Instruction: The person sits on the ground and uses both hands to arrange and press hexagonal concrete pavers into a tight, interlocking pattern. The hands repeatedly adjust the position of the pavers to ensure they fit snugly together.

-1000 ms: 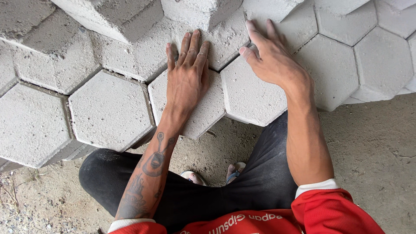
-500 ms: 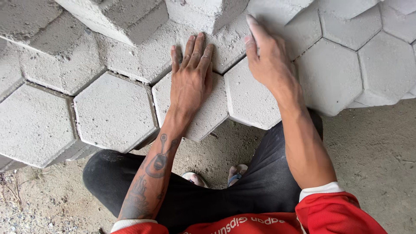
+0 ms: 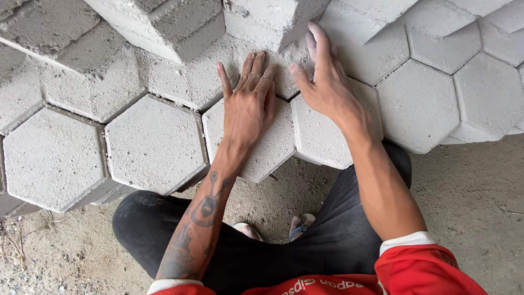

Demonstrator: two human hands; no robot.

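two hands on hexagonal concrete pavers
the left hand [image 3: 248, 106] lies flat, fingers released, on a hexagonal paver [image 3: 262, 147] at the near edge of the laid paving [image 3: 54, 158]; the right hand [image 3: 325, 82] rests, fingers spread and released, on the neighbouring paver [image 3: 322, 139], fingertips under a stacked block [image 3: 273, 19].

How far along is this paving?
Done: hexagonal pavers lie fitted edge to edge across the top. In hand: the left hand lies flat on one edge paver, the right hand on its neighbour. Left: bare sand in front; stacked blocks sit unlaid.
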